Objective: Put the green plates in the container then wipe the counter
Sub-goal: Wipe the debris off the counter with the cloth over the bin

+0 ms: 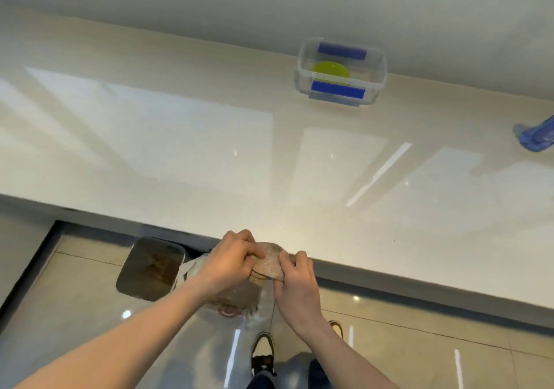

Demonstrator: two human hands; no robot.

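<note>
At counter edge, both hands round cloth

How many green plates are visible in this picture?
1: a round green plate lies inside the clear plastic container with blue clips, far on the counter. More may be stacked beneath.

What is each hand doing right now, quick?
Left hand: closed on the brown cloth, at the counter edge.
Right hand: closed on the same cloth, from the other side.
</note>
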